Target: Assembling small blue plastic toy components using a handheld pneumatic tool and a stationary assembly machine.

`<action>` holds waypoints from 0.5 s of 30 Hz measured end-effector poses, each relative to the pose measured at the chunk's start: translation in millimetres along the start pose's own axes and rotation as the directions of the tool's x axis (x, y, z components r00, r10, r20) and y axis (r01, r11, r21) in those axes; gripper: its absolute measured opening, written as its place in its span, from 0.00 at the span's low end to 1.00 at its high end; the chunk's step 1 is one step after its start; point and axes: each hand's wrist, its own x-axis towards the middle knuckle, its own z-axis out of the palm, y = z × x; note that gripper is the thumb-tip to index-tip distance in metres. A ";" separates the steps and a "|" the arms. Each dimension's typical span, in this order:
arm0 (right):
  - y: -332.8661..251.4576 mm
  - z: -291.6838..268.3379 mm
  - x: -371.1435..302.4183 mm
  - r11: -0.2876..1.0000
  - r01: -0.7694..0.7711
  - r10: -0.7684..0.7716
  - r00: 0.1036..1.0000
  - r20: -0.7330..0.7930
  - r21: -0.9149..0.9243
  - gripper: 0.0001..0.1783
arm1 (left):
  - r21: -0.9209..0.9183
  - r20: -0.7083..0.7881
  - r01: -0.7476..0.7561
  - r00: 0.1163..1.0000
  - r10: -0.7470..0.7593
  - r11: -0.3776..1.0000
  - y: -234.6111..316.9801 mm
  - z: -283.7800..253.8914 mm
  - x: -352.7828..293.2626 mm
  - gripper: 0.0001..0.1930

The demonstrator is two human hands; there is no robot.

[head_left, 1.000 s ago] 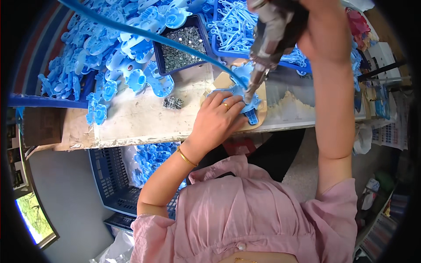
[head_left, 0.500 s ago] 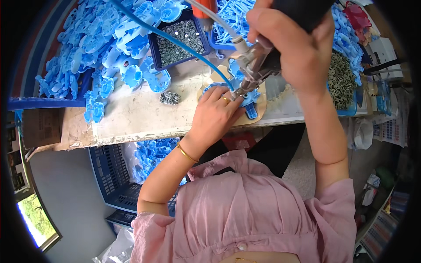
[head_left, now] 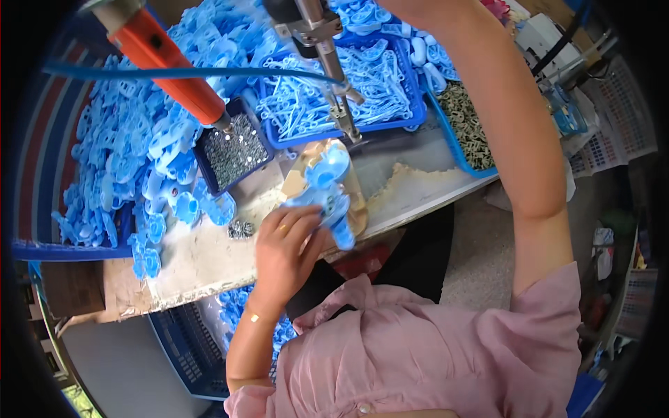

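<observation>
My left hand (head_left: 284, 244) has its fingers on the near left edge of a blue moulded plastic part (head_left: 333, 198), which looks slightly blurred over a tan fixture block (head_left: 357, 202). Thumb and fingers appear closed on the part's rim. Above the block hangs a power screwdriver (head_left: 329, 59), its metal tip clear of the part. My right forearm (head_left: 512, 104) reaches up to the top edge, where only a bit of my right hand (head_left: 411, 8) shows; its fingers are out of the picture.
An orange power screwdriver (head_left: 167, 66) hangs over a dark tray of small screws (head_left: 240, 157). Behind are a blue basket of thin blue parts (head_left: 421, 104) and a heap of blue mouldings (head_left: 125, 153). Small metal pieces (head_left: 463, 122) fill a bin at right. A metallic clump (head_left: 240, 229) lies near my left hand.
My right hand has gone up and away from the screwdriver, which has risen off the part. My left hand has shifted onto the part's near left edge. The view has turned.
</observation>
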 end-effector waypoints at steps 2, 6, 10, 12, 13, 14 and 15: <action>14.8 -35.0 -14.5 0.970 -0.243 0.241 0.961 -0.137 0.005 0.29 | -0.177 0.058 0.054 0.997 -0.044 0.983 12.3 -38.8 -4.1 0.09; 96.3 -145.1 -103.4 0.746 -0.455 0.335 0.887 -0.316 -0.486 0.12 | -0.170 0.339 0.391 0.885 -0.319 0.904 30.2 -143.6 -45.0 0.09; 127.2 -155.1 -196.1 0.286 -0.482 0.468 0.825 -0.318 -0.828 0.15 | 0.366 0.353 0.637 0.579 -0.734 0.679 51.7 -190.8 -97.8 0.16; 125.8 -119.1 -209.5 0.079 -0.544 0.528 0.734 -0.428 -0.836 0.16 | 0.500 0.198 0.737 0.415 -0.888 0.455 52.9 -187.8 -113.3 0.18; 124.8 -106.5 -214.3 -0.137 -0.575 0.549 0.634 -0.545 -0.807 0.16 | 0.493 0.119 0.728 0.485 -0.866 0.476 48.9 -184.9 -123.1 0.22; 128.4 -107.1 -220.6 -0.144 -0.574 0.547 0.633 -0.548 -0.806 0.16 | 0.483 0.046 0.714 0.558 -0.829 0.507 41.0 -180.7 -126.5 0.27; 132.4 -110.2 -228.7 -0.120 -0.595 0.488 0.662 -0.569 -0.795 0.17 | 0.430 0.098 0.702 0.588 -0.803 0.567 31.4 -178.0 -125.2 0.29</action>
